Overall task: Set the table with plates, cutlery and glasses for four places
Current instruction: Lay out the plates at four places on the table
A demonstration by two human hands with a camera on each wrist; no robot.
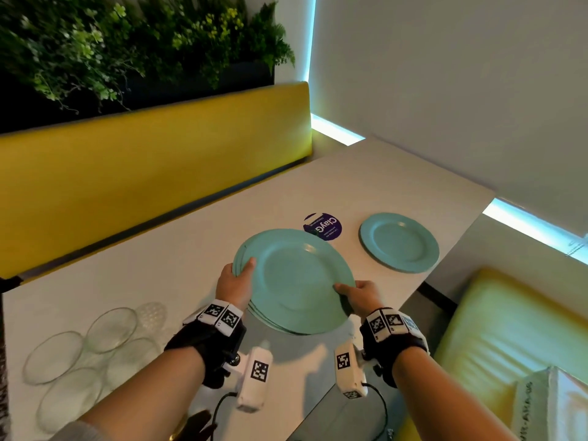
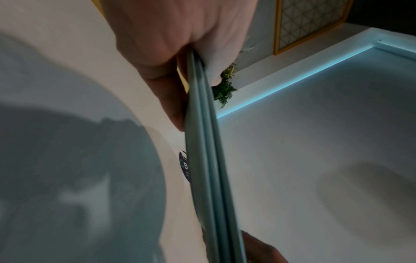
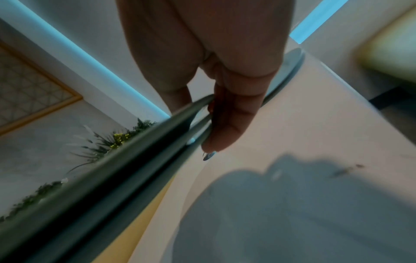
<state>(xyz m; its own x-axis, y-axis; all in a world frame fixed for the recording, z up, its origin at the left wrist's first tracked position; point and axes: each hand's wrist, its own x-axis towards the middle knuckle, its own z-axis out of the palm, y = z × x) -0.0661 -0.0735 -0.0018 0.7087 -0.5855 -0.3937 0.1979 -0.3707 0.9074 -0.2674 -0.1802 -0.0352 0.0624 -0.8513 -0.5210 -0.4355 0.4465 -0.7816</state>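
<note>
Left hand (image 1: 237, 283) and right hand (image 1: 361, 296) both pinch the plate stack (image 1: 294, 281) by its rims. 1 plate (image 1: 399, 241) is already down far right. Thin grip, so a tilt could let 1 slide off.

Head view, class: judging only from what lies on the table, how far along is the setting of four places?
Done: one teal plate lies flat at the table's far right. In hand: the left hand and right hand grip a stack of teal plates by its rims, above the table. Left: those plates need places; the clear glass dishes sit grouped at the near left; no cutlery or drinking glasses are visible.
</note>
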